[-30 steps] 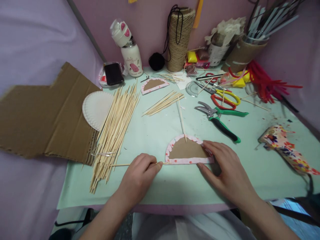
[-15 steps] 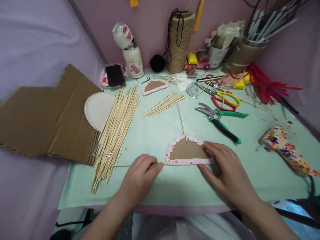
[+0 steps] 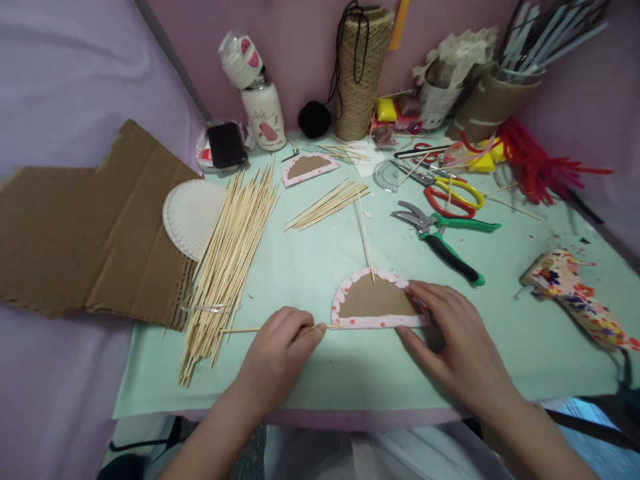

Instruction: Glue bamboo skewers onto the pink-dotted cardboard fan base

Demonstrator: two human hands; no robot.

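My left hand (image 3: 283, 343) pinches a thin bamboo skewer (image 3: 240, 331) that lies level, its tip at the lower left corner of a cardboard half-circle (image 3: 377, 300). Pink spotted fabric wraps the rim of this piece, with bare brown card in the middle. My right hand (image 3: 453, 327) grips its right end, thumb at the straight edge and fingers on the curved edge. A second skewer (image 3: 365, 233) lies with one end over the top of the curve. Left of my left hand is a large bundle of bamboo skewers (image 3: 227, 267).
Pruning shears (image 3: 435, 233), scissors (image 3: 450, 193) and a flower-patterned glue gun (image 3: 570, 293) lie to the right. A smaller half-circle (image 3: 310, 168) and loose skewers (image 3: 327, 205) lie farther back. Cardboard (image 3: 100, 233) and a paper plate (image 3: 193, 213) are at left. A bottle (image 3: 265, 117) and twine cone (image 3: 360, 80) stand behind.
The view has shifted slightly. Both hands, the pinched skewer and the half-circle keep the same positions relative to each other.
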